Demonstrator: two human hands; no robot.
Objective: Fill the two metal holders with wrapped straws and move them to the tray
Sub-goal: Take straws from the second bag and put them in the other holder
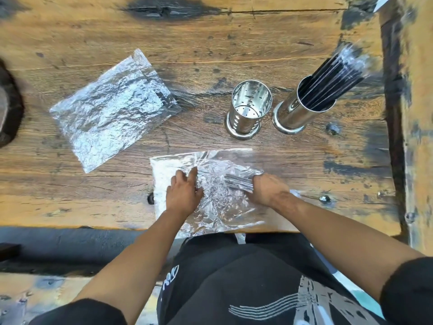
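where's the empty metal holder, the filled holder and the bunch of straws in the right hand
empty metal holder [248, 106]: head view, on its perforated inner wall
filled holder [293, 113]: head view, on its shiny outer side
bunch of straws [237, 182]: head view, on the ends sticking out of the right hand [269, 190]

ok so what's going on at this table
A person is pulling wrapped straws out of a plastic bag at the table's near edge. The left hand presses the bag flat while the right hand grips a bundle of straws. The right holder is already full; the left holder is empty. Another bag lies further left.
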